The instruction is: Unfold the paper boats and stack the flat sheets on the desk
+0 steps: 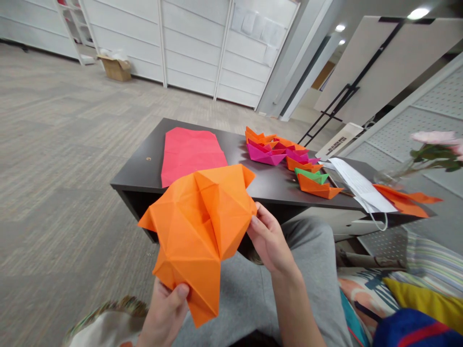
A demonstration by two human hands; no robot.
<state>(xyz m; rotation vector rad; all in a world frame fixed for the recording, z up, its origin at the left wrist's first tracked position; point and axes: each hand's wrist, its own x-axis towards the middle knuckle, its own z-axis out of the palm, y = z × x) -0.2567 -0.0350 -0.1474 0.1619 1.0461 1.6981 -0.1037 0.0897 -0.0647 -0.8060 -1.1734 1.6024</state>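
The left hand (167, 308) and right hand (269, 241) each pinch an edge of the creased orange origami paper (193, 236), held between them over gray trousers (313, 246). It should handle as light, springy and easily torn, best taken by its folded corners; the right fingertips' exact grip is partly hidden. Beyond the hands, a dark table (139, 168) bears red paper (191, 152) and, rightward, paper boats (265, 154); gray carpet (72, 193) spreads leftward.

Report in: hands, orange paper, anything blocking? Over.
Left hand and right hand both gripping. Orange paper creased, partly folded, held up. Red sheet on desk beyond, not in the way.
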